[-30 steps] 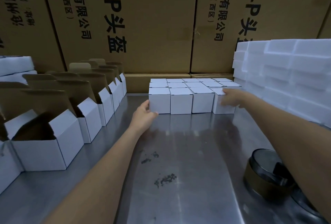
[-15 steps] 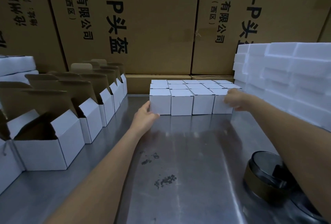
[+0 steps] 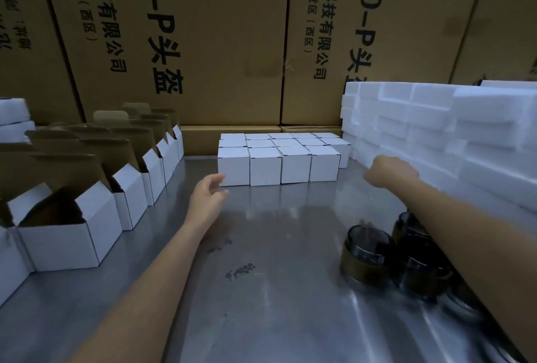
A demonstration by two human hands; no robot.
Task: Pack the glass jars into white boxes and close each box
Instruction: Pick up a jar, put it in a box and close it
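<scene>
brown cartons [image 3: 203, 43] printed "0-P头盔", "有限公司"

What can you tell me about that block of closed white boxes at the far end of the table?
The closed white boxes are small cubes that look like white cardboard, all with lids shut. They sit packed edge to edge in neat rows, four across the front, with more rows behind. They rest on the shiny metal table, just in front of big brown cartons. Neither hand touches them: the left hand hangs open just short of the front left box.
</scene>
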